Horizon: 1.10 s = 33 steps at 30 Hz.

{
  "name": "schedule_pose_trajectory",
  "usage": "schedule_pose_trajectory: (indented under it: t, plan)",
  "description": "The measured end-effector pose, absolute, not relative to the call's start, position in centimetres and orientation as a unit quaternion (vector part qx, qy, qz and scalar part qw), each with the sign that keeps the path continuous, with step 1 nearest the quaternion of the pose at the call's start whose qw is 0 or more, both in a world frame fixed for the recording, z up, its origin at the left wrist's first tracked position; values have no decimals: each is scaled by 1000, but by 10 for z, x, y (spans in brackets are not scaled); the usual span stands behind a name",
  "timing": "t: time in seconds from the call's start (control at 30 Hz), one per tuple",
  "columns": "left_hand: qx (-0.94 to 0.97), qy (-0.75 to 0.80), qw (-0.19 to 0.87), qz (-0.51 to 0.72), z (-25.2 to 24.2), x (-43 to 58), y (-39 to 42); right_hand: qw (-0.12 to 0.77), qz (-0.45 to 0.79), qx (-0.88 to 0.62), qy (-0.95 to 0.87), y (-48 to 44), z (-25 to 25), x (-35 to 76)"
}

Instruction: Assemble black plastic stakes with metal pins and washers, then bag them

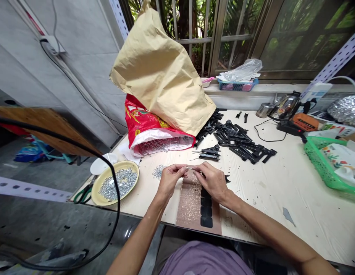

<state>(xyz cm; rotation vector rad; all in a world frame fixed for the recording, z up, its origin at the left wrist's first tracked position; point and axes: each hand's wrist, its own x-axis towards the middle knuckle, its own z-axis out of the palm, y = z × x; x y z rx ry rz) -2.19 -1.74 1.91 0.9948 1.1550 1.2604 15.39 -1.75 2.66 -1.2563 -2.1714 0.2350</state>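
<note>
My left hand (170, 180) and my right hand (211, 180) meet over the table's near edge, both pinched on a thin metal pin (191, 168) stretched between them. A black plastic piece (226, 178) pokes out from under my right hand. Below the hands lies a brown speckled board (190, 204) with a row of black pads (206, 208). A small heap of tiny metal parts (158, 171) lies just left of my left hand. A few assembled black clips (209, 152) lie just beyond the hands.
A yellow dish (114, 184) of small metal parts and green-handled scissors (83, 194) sit at the left. A red bag of pins (154, 135) under a brown paper sack (162, 72) stands behind. A pile of black clips (237, 139), a kettle (284, 107) and a green basket (328, 162) lie right.
</note>
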Motion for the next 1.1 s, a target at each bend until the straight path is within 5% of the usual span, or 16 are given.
schedule_pose_trajectory:
  t: [0.23, 0.47, 1.1]
  plan:
    - [384, 469, 592, 532, 18, -20, -15, 281, -58, -463, -839, -16, 28, 156]
    - [311, 438, 659, 526, 18, -20, -9, 280, -26, -467, -838, -15, 33, 156]
    - [463, 495, 537, 502, 18, -15, -16, 266, -81, -439, -854, -14, 24, 161]
